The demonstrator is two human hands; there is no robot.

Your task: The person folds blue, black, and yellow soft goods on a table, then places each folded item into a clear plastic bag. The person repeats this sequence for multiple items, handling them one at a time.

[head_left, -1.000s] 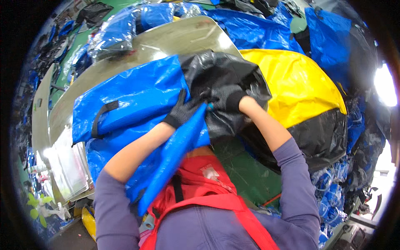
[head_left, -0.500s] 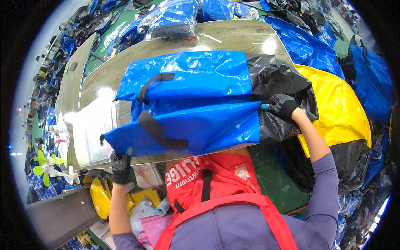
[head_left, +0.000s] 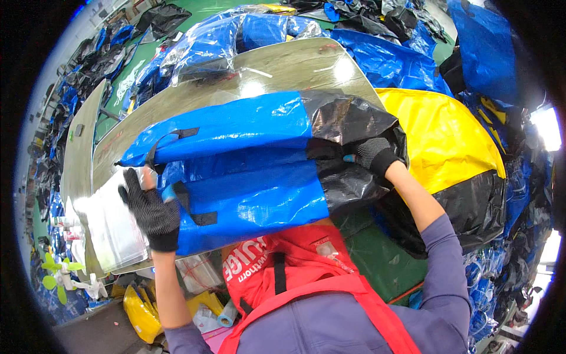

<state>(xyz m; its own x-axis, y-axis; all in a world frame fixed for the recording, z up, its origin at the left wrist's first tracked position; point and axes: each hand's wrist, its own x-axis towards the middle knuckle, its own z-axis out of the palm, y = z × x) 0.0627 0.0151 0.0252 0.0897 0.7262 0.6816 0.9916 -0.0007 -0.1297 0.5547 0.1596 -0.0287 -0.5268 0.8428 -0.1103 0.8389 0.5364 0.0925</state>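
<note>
A blue tarpaulin bag (head_left: 259, 197) with a black end (head_left: 348, 183) lies sideways on the table, its two blue panels parted by a lengthwise fold. Black webbing handles (head_left: 197, 218) sit near its left end. My left hand (head_left: 152, 215), in a black knit glove with some bare fingertips, is at that left end beside the lower handle. Its fingers are spread, with a little motion blur. My right hand (head_left: 374, 154), gloved alike, is closed on the black material at the fold; its fingertips are partly hidden.
The glossy table (head_left: 283, 59) carries clear plastic sheets (head_left: 115, 221) at its left. A yellow and black bag (head_left: 442, 135) bulges at the right. Wrapped blue bundles (head_left: 212, 47) lie beyond the far edge. A small green fan (head_left: 59, 277) stands at the lower left.
My left hand has left the near panel's left corner and moved up toward the gap between the panels. My right hand has shifted onto the black end. The whole view has swung.
</note>
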